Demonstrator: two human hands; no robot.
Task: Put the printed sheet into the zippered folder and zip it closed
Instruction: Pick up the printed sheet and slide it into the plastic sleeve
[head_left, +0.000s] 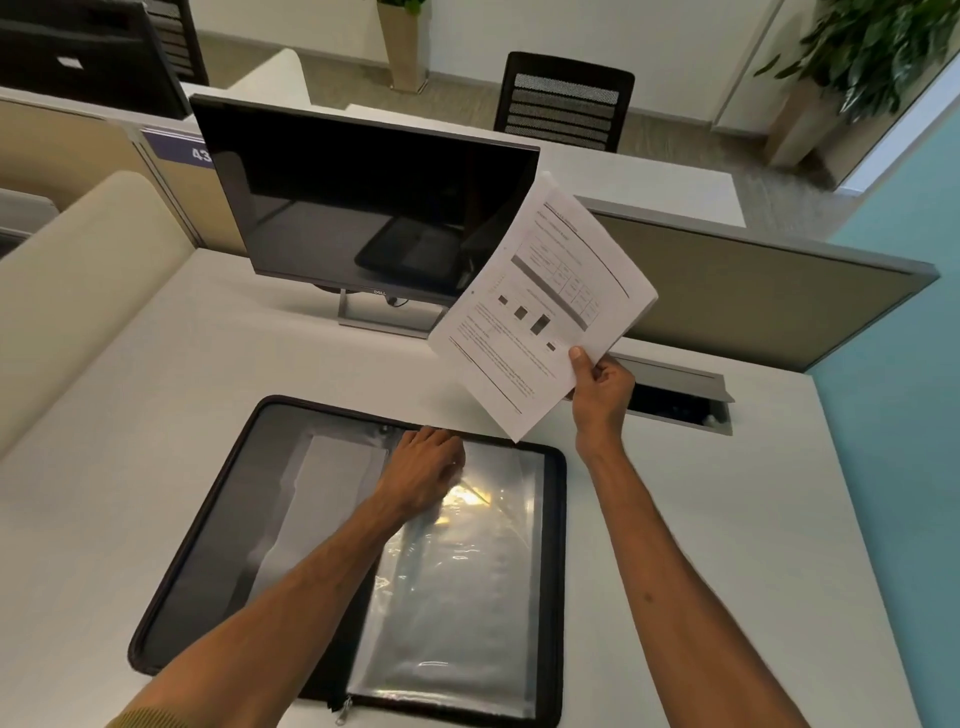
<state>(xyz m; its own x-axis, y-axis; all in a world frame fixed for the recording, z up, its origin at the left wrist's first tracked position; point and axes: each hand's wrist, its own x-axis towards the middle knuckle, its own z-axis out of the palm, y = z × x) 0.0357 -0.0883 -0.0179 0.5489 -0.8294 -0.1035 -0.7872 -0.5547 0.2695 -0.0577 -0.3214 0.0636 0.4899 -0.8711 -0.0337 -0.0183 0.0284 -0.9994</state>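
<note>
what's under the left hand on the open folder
The left hand rests on a clear plastic sleeve inside the open zippered folder. The patch directly beneath the hand is hidden.

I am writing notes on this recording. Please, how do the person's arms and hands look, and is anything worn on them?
Both forearms are bare, and the left hand and right hand wear no gloves. No ring, watch or bracelet is visible. An olive-green ribbed sleeve cuff shows on the left arm at the bottom edge; the right arm shows no sleeve.
</note>
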